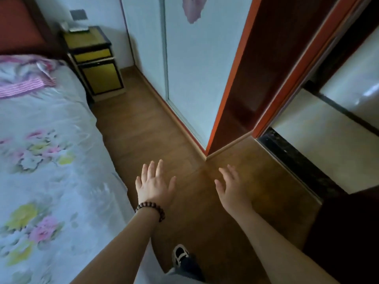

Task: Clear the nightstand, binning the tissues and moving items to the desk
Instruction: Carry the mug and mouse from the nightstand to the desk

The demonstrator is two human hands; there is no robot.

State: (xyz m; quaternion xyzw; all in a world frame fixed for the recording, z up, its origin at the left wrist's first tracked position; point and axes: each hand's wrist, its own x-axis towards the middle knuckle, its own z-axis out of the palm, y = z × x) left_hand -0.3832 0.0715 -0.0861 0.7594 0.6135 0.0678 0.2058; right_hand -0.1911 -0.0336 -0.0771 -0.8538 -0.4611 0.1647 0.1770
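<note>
We see our left hand (154, 186) and right hand (231, 188) stretched out over the floor (143, 128), fingers spread, both empty and touching nothing. Bed (47, 150) at left. Nightstand (94, 58) well ahead in the corner; small pale items (77, 27) on top, too blurred to identify.

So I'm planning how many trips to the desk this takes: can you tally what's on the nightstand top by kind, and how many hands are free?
Flat grey-white item on the nightstand, too blurred to name: 1
Small pale item beside it, possibly tissue: 1
Empty hands, left hand and right hand: 2
Total: 2 items, 2 hands
</note>
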